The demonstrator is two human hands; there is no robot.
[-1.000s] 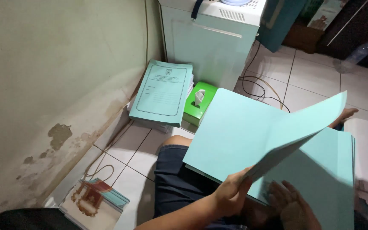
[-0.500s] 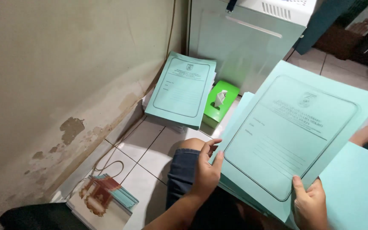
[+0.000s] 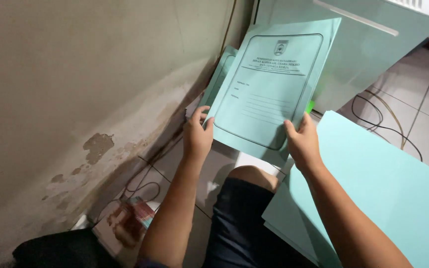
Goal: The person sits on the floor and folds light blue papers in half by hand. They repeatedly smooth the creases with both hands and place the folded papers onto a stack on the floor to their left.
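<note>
Head view: both hands pinch one printed teal folder (image 3: 269, 89) by its lower corners, left hand (image 3: 197, 136) at 7 o'clock, right hand (image 3: 301, 144) at 5. Folder is lifted, not yet set on the floor pile (image 3: 219, 74) behind it. Plain teal stack (image 3: 373, 193) on the lap at 4 o'clock still undone.

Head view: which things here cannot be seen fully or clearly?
- Folder pile on floor: mostly hidden behind the held folder, gripped by left hand and right hand.
- Lap stack: cut by the right and bottom edges.
- Green object: only a sliver shows.
</note>
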